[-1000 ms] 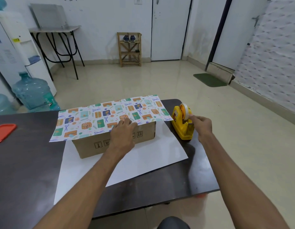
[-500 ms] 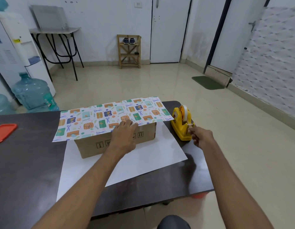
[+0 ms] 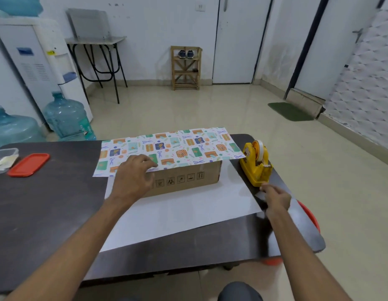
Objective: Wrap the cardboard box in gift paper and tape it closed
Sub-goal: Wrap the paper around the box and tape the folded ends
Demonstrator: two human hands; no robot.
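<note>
Fingers of the right hand (image 3: 275,199) pinch together at the cutter of the yellow tape dispenser (image 3: 255,166), apparently on the tape end, which is too clear to see. Pull it taut and tear downward. Beyond, the left hand (image 3: 132,177) lies flat, pinning the gift paper (image 3: 177,146) atop the cardboard box (image 3: 184,179), which sits on the sheet's white side. Press firmly there.

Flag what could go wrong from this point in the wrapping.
1. Only the left hand pins the gift paper flap over the cardboard box; if it eases, the flap may spring back.
2. The right hand seems to pinch tape drawn from the yellow dispenser, which sits unheld near the table edge; a hard tug could drag or tip it.
</note>
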